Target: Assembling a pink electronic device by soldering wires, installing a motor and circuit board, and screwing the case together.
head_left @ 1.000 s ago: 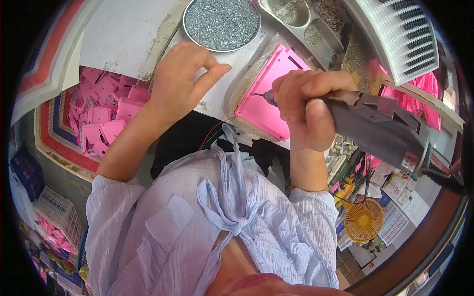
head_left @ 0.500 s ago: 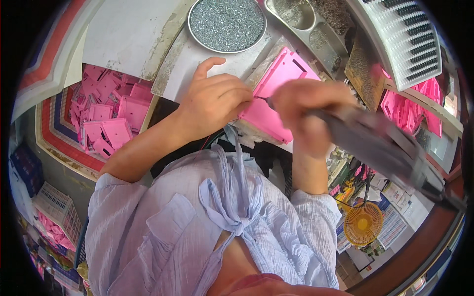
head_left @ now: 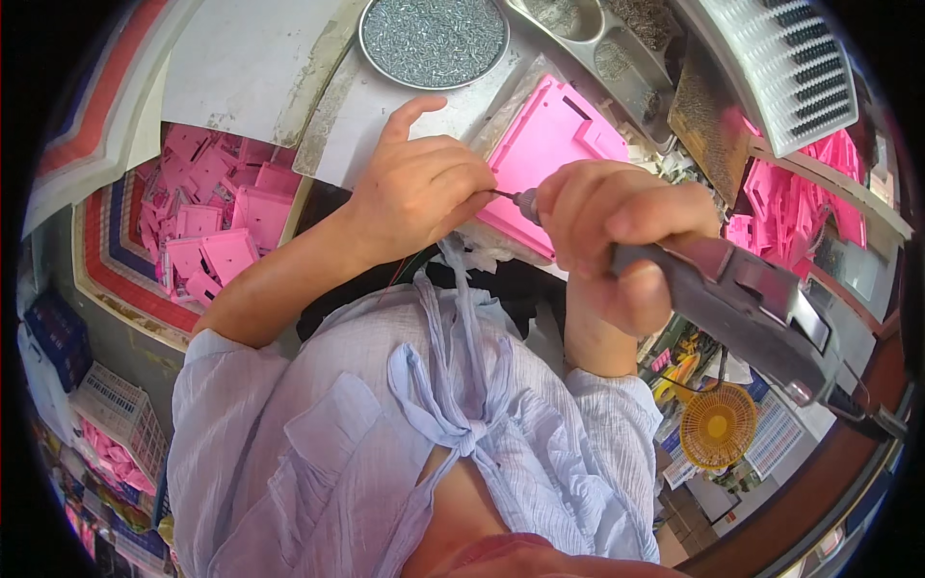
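My right hand [head_left: 626, 231] is wrapped around a dark grey electric screwdriver [head_left: 742, 308]. Its thin bit points left, level with the face of a pink plastic panel [head_left: 554, 144]. At the tip of the bit, my left hand [head_left: 419, 188] pinches with thumb and forefinger, while another finger sticks up. Whatever lies in that pinch is too small to make out, and the fingers hide it. The panel rests at a slant on the white worktable [head_left: 332, 135], over some clear plastic wrap [head_left: 506, 111], partly covered by both hands.
A round metal dish of screws [head_left: 434, 39] stands behind my left hand. Steel trays [head_left: 617, 58] with small parts sit at the back right. Pink pieces fill a box [head_left: 207, 217] at left; more pink panels [head_left: 819, 197] are at right, below a white bristled rack [head_left: 785, 72]. A yellow basket [head_left: 718, 424] sits lower right.
The screwdriver and my right hand have steadied from a blur and shifted slightly down. The panel and the dish appear a little higher and to the left. My left hand keeps its pinch.
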The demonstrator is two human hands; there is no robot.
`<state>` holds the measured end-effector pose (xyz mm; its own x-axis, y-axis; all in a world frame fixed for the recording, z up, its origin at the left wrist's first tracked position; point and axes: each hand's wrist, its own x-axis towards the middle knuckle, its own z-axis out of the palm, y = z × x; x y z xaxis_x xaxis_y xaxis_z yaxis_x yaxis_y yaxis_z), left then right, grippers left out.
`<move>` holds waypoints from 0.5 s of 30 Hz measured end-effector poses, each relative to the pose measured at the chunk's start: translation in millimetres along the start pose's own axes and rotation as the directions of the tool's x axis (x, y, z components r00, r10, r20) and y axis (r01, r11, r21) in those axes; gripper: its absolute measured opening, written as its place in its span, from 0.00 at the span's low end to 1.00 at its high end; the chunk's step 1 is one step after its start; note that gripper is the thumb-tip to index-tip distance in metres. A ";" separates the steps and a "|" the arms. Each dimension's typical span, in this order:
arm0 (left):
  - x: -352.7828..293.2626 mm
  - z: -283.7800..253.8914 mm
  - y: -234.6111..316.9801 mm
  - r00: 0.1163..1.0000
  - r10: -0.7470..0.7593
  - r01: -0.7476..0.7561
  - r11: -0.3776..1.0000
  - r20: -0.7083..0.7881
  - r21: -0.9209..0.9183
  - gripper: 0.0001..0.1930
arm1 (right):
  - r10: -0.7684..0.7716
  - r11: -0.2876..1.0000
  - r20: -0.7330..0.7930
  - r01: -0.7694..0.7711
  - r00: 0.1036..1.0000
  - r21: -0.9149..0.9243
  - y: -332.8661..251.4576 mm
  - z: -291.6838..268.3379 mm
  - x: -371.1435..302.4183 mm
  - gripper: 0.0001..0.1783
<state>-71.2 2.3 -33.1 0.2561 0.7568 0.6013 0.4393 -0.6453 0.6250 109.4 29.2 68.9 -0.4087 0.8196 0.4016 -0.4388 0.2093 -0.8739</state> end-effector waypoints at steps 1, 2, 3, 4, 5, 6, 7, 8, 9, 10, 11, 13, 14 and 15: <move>-2.4 0.6 0.0 1.000 0.003 -0.003 1.000 0.007 0.009 0.09 | 0.012 1.000 -0.009 -0.012 1.000 0.001 0.5 1.1 -2.0 0.18; -4.2 0.3 -0.1 1.000 0.005 -0.006 1.000 0.013 0.019 0.09 | 0.023 1.000 -0.018 -0.023 1.000 0.001 0.4 2.1 -3.5 0.18; -5.2 -2.7 -0.8 0.996 0.001 -0.001 1.000 0.085 0.000 0.10 | 0.026 0.999 -0.018 -0.026 0.999 0.019 0.2 2.5 -4.4 0.17; -6.4 -6.9 -2.1 0.988 -0.004 0.007 1.000 0.156 -0.020 0.12 | 0.040 0.999 -0.039 -0.041 0.998 -0.002 0.5 3.8 -6.7 0.18; -5.3 -10.6 -2.3 0.974 -0.007 0.016 0.999 0.225 -0.040 0.14 | 0.055 0.998 -0.059 -0.056 0.997 -0.021 1.1 5.0 -8.9 0.18; -1.2 -14.6 -1.9 0.966 0.001 0.019 0.997 0.258 -0.076 0.18 | 0.075 0.994 -0.102 -0.082 0.992 -0.076 1.9 9.1 -13.1 0.19; 5.0 -20.3 -1.4 0.957 0.010 0.022 0.994 0.289 -0.109 0.22 | 0.082 0.989 -0.119 -0.095 0.990 -0.109 5.6 11.5 -15.9 0.19; 7.8 -23.1 -1.3 0.947 0.020 0.027 0.990 0.320 -0.142 0.26 | 0.092 0.983 -0.136 -0.112 0.986 -0.143 8.8 13.9 -19.1 0.20; 6.3 -22.5 -2.9 0.924 0.010 0.037 0.993 0.383 -0.116 0.28 | 0.093 0.981 -0.131 -0.114 0.987 -0.157 14.3 15.0 -22.4 0.20; 4.5 -21.6 -5.1 0.895 0.000 0.046 0.995 0.446 -0.092 0.31 | 0.078 0.976 -0.085 -0.093 0.993 -0.199 17.8 12.4 -24.4 0.19; 2.8 -20.5 -6.6 0.862 -0.012 0.053 0.996 0.507 -0.066 0.33 | 0.061 0.969 -0.039 -0.069 0.997 -0.238 21.6 9.9 -26.1 0.17; 0.2 -18.3 -7.3 0.879 -0.017 0.038 0.999 0.477 -0.035 0.32 | 0.050 0.953 0.062 -0.029 0.997 -0.302 24.5 8.8 -24.1 0.16; -0.8 -17.6 -7.1 0.886 -0.020 0.031 0.999 0.462 -0.018 0.32 | 0.018 0.954 0.095 0.011 0.995 -0.300 29.9 8.1 -25.9 0.14; -1.6 -17.4 -6.4 0.888 -0.028 0.045 0.999 0.460 -0.026 0.31 | -0.010 0.954 0.127 0.048 0.992 -0.294 35.3 7.3 -28.3 0.13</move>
<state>-89.5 3.3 -29.4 0.6109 0.7375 0.2879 0.4276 -0.6134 0.6640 99.6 9.5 28.7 -0.5021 0.7433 0.4420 -0.2026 0.3958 -0.8957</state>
